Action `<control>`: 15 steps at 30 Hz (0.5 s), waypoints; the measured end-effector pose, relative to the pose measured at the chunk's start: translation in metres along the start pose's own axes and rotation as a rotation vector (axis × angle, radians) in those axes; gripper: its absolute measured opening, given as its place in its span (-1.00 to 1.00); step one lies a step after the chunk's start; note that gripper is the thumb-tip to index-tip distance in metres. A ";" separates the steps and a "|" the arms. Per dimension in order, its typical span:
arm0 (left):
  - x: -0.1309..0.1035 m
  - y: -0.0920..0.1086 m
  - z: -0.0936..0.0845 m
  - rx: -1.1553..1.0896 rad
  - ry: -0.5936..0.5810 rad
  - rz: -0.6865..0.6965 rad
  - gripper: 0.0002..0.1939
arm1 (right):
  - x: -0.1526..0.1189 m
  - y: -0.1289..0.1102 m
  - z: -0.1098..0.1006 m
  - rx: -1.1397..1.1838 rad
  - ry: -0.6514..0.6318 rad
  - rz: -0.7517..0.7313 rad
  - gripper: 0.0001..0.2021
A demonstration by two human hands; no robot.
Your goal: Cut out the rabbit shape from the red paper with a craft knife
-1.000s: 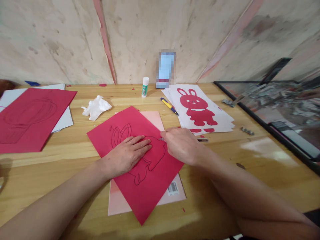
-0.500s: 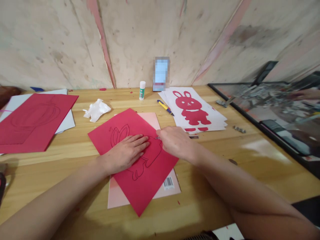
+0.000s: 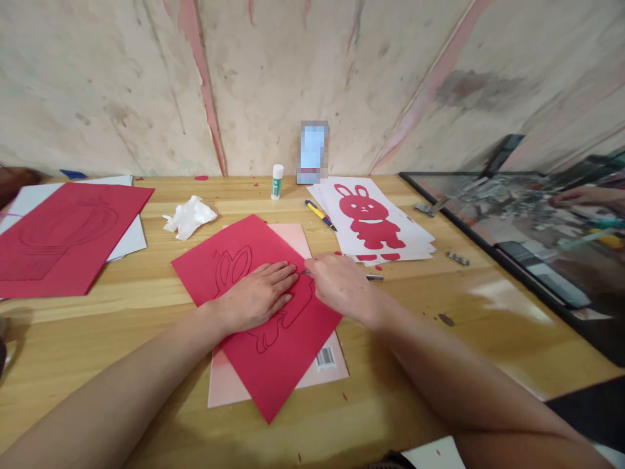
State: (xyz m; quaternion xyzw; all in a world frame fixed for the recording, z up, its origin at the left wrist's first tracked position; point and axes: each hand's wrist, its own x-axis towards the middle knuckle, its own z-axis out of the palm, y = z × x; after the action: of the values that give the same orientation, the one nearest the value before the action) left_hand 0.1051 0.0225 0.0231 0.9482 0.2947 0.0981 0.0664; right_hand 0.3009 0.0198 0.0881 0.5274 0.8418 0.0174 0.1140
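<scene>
A red sheet of paper (image 3: 273, 384) with a rabbit outline drawn in dark line lies turned at an angle over a pale pink booklet (image 3: 229, 384) with a barcode. My left hand (image 3: 258, 293) rests flat on the drawing, fingers stretched toward the right and pressing the sheet. Closed around a slim silver craft knife (image 3: 375, 278), my right hand (image 3: 336, 280) has the tip on the paper by the outline, just right of my left fingertips. The knife's middle is hidden in my fist.
A glue stick (image 3: 277, 182) and a phone (image 3: 312, 153) stand near the wall. Crumpled tissue (image 3: 190, 217), a yellow-blue pen (image 3: 321, 215) and white sheets with a red rabbit cutout (image 3: 374, 225) lie around. More red paper (image 3: 63, 241) is left; a black-framed glass panel (image 3: 488, 260) is right.
My left hand has slid slightly right across the red paper. The right hand and knife stay close to the same spot on the outline, while the view has shifted a little.
</scene>
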 end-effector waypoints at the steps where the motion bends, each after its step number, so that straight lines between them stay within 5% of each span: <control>1: 0.000 0.000 0.000 0.001 0.005 0.003 -0.52 | 0.000 0.000 0.000 -0.003 0.003 -0.005 -0.74; 15: 0.003 0.003 0.000 0.029 0.052 0.008 -0.54 | -0.002 -0.004 0.008 -0.018 0.023 -0.060 -0.71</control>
State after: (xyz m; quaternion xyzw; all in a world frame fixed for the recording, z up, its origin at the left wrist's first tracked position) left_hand 0.1089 0.0213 0.0237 0.9473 0.2941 0.1185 0.0447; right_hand 0.3000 0.0157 0.0801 0.5005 0.8584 0.0275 0.1093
